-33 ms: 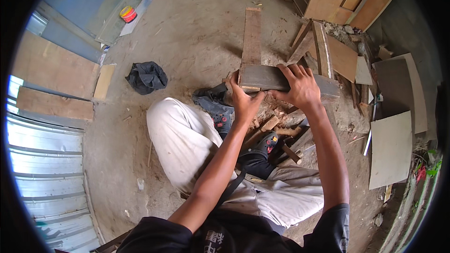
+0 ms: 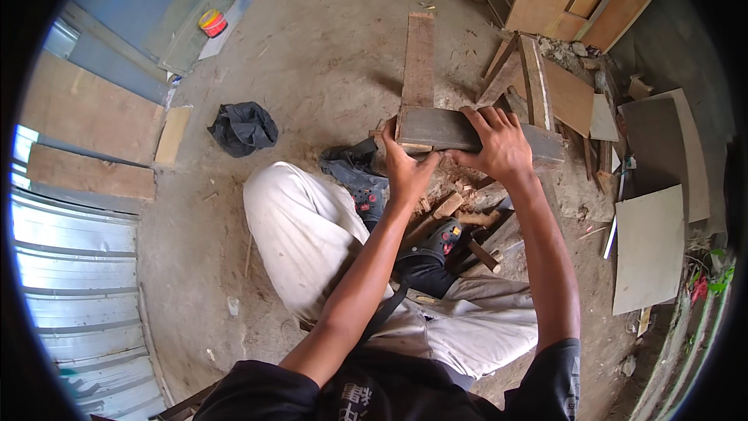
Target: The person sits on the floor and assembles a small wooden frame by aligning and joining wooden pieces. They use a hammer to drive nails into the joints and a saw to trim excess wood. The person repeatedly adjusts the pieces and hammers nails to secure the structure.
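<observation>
A dark wooden board (image 2: 444,129) lies crosswise in front of me. My left hand (image 2: 407,175) grips its left end, fingers at the corner and thumb along the near side. My right hand (image 2: 496,143) is clamped over the same board further right, its fingers across the top and its thumb on the near edge. Both thumbs nearly meet. At the board's left end, a longer brown plank (image 2: 418,58) runs away from me, roughly at a right angle to it. How the two pieces join is hidden by my left hand.
Wood offcuts (image 2: 449,205) lie between my feet, beside my dark clogs (image 2: 442,239). A wooden frame (image 2: 536,82) stands behind the board on the right. Flat panels (image 2: 648,249) lean further right. A black plastic bag (image 2: 243,129) and a red-yellow tub (image 2: 213,23) are to the left.
</observation>
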### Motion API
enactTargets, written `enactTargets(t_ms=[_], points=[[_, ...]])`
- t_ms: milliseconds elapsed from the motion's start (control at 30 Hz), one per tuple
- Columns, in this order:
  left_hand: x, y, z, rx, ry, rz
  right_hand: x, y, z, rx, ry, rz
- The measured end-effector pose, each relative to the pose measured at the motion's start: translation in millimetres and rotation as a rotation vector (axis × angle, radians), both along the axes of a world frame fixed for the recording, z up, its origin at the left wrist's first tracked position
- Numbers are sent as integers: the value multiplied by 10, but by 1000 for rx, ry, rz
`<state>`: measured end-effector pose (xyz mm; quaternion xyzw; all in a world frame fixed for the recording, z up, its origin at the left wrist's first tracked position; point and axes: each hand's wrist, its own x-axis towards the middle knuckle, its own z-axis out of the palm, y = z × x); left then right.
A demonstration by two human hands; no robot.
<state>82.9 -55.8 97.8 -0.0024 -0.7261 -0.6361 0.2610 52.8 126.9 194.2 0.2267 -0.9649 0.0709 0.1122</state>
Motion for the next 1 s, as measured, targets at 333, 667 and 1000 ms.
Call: enactTargets(t_ms=[333,667,1000], points=[[-88,-29,-13,8,7,-16,-71,27,-38,5,34,20],[18,-119,90,-41,-48,-111,-32,15,-32,10,-16,-23],[-170,-304,168,171,48,-45,-4,14,14,-28,20,5]])
